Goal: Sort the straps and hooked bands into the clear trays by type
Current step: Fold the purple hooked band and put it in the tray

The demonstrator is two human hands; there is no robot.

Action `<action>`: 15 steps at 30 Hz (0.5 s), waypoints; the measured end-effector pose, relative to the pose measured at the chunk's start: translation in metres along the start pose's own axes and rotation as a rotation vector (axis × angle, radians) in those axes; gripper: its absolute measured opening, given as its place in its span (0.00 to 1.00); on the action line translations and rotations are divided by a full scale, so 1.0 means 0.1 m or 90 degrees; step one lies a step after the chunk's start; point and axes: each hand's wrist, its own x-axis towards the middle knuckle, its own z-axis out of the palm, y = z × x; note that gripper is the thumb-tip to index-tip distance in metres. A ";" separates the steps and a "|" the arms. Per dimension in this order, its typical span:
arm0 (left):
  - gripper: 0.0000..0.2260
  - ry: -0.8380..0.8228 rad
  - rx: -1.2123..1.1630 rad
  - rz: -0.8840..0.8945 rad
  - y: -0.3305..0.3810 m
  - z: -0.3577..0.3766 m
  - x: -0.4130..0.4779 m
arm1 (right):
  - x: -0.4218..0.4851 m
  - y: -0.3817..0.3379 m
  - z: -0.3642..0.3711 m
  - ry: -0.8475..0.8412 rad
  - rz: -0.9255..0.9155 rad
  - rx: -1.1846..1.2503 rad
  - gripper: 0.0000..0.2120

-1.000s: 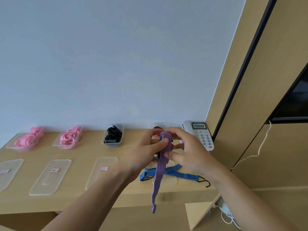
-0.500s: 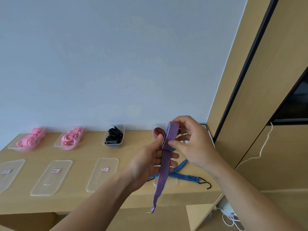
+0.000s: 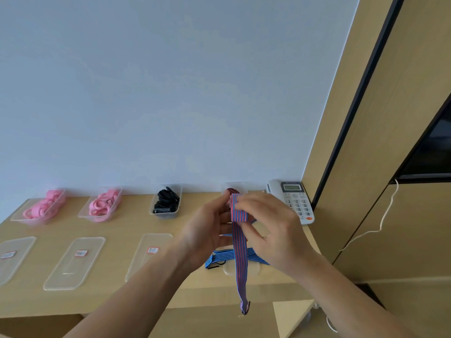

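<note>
folded over again since a moment ago, the red-and-blue hooked band is pinched by left hand and right hand over the right end of the desk, tail hanging past its front edge — keep folds flat, tuck the hook in last.

Clear trays: four. Two hold pink straps, one black straps, one a striped band. Flat lids: four. Loose hooked bands: two. Telephone: one.
</note>
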 end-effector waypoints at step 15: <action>0.14 0.033 -0.176 -0.022 0.03 -0.06 0.04 | -0.12 -0.04 0.04 -0.029 -0.057 -0.062 0.08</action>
